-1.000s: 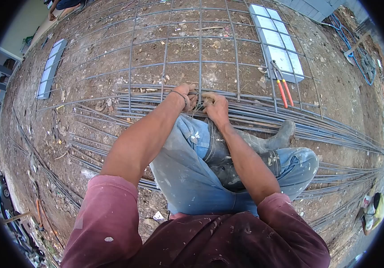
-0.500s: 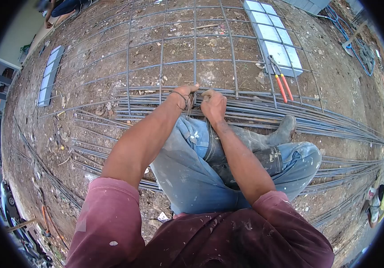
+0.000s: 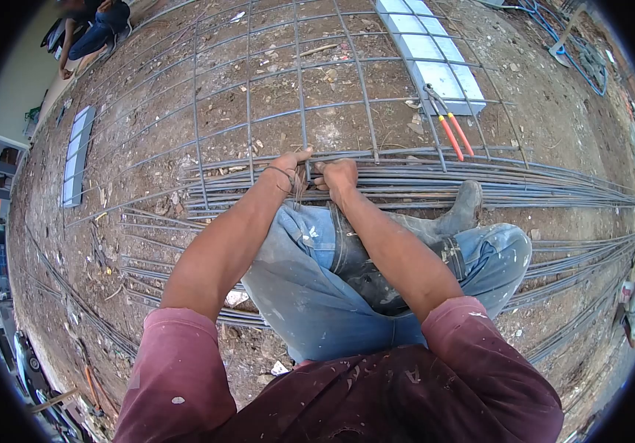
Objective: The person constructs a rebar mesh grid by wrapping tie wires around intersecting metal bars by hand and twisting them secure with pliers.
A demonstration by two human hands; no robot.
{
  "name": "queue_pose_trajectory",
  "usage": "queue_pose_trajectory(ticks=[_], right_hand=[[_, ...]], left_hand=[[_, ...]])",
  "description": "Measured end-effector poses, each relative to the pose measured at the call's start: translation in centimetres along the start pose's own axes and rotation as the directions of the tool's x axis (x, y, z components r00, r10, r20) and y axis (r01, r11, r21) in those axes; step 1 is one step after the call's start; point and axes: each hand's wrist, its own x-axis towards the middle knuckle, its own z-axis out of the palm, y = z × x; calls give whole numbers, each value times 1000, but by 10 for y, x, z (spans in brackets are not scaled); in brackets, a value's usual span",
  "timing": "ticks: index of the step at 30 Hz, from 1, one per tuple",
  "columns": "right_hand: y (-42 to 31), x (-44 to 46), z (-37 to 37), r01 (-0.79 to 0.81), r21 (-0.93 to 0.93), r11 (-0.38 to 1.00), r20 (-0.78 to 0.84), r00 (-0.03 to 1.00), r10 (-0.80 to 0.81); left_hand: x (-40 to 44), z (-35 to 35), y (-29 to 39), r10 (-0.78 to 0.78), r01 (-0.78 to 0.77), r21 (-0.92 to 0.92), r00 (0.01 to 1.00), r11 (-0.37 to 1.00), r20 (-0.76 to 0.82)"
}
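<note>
My left hand [image 3: 288, 164] is closed at the near end of a lengthwise bar of the rebar grid [image 3: 300, 88], its thumb stretched along the bar. Thin tie wire [image 3: 297, 193] hangs below its fingers, and a dark loop circles the wrist. Close on the right, my right hand [image 3: 341, 176] has its fingers curled in at the same bar; whatever they pinch is too small to make out. Both hands are above a bundle of loose rebar [image 3: 421, 179] lying across the ground before my legs. End-cutting pliers [image 3: 448, 125] with red and yellow handles rest on the grid's right side.
Pale blocks lie beneath the grid at right [image 3: 435, 63] and left [image 3: 77, 159]. More rebar [image 3: 554, 277] runs beside my bent legs. A person [image 3: 99, 29] crouches at upper left. A blue hose [image 3: 565, 48] and a long-handled tool [image 3: 560, 50] lie at upper right.
My view has shifted, so the grid and pliers appear further left, and more of the crouching person shows. Both hands stay at the same bar; my right fingers have shifted slightly around it.
</note>
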Motion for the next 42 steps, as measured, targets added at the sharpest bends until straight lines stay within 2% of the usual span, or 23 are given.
queue_pose_trajectory(ticks=[3, 7, 9, 11, 13, 17, 19, 21, 22, 23, 24, 26, 27, 28, 29, 30, 32, 33, 35, 38, 39, 41, 42], right_hand=[[0, -1, 4, 5, -11, 1000, -68, 998, -5], [-6, -5, 6, -4, -20, 1000, -139, 990, 2], [-4, -5, 4, 11, -39, 999, -135, 991, -16], [-2, -1, 6, 29, -61, 998, -125, 991, -37], [2, 5, 9, 48, -117, 992, -206, 976, -72], [13, 9, 10, 64, -58, 996, -185, 980, -74], [11, 2, 5, 90, 103, 991, -57, 995, -84], [-12, -26, -7, 68, 27, 997, -67, 996, -66], [-23, -37, -14, 345, -240, 907, -86, 923, -374], [-28, -42, -19, 554, -484, 677, -21, 767, -642], [-36, -35, -23, 555, -487, 674, -16, 766, -643], [-60, -9, -26, 676, -606, 419, 99, 587, -804], [-69, 10, -24, 673, -609, 420, 90, 585, -806], [-75, 36, -21, 571, -698, 432, 257, 763, -593], [-76, 55, -18, 474, -785, 400, 371, 876, -309], [-76, 68, -12, 478, -783, 398, 370, 872, -319], [-73, 84, 3, 428, -803, 414, 449, 892, -52], [-78, 80, 5, 430, -804, 412, 450, 892, -53], [-87, 62, 7, 169, -653, 738, 462, 861, 211], [-80, 65, 11, 269, -620, 737, 522, 843, 132], [-77, 67, 12, 270, -622, 735, 523, 842, 132], [-71, 71, 16, 362, -651, 667, 474, 880, -16], [-71, 65, 17, 367, -657, 658, 483, 876, -6]], left_hand=[[-6, 5, 0, -4, 4, 1, 996, 1000, -93], [-6, 4, 2, -52, 53, 19, 997, 998, -56], [-23, 21, 1, -104, 89, -81, 973, 993, -205], [-18, 15, 0, -110, 85, -166, 983, 982, -145], [-10, 8, 2, -108, 83, -245, 990, 966, -87], [4, -2, 0, -41, 16, -189, 990, 982, -133], [8, -6, 0, -11, -9, -162, 992, 987, -123], [15, -7, 2, -50, 26, -159, 988, 987, -146], [23, -17, 2, -58, 49, -192, 997, 980, -44], [18, -15, 2, -60, 50, -198, 997, 979, -44], [8, -7, 4, -75, 59, -243, 995, 968, -60], [2, -3, 0, -104, 79, -283, 992, 956, -75], [2, -2, 1, -105, 73, -323, 991, 944, -81], [1, 1, 4, -101, 63, -361, 991, 930, -86], [3, 0, 3, -97, 61, -355, 992, 933, -84], [8, -3, 4, -111, 86, -356, 992, 931, -52], [10, -3, 6, -136, 106, -380, 989, 919, -53], [11, -3, 8, -134, 105, -381, 990, 918, -52], [15, -7, 8, -169, 156, -386, 986, 909, 0], [30, -16, 5, -151, 146, -337, 988, 930, 11], [30, -15, 7, -141, 135, -315, 990, 939, 4], [30, -14, 7, -132, 121, -299, 991, 947, -15], [28, -13, 5, -124, 109, -280, 992, 954, -36]])
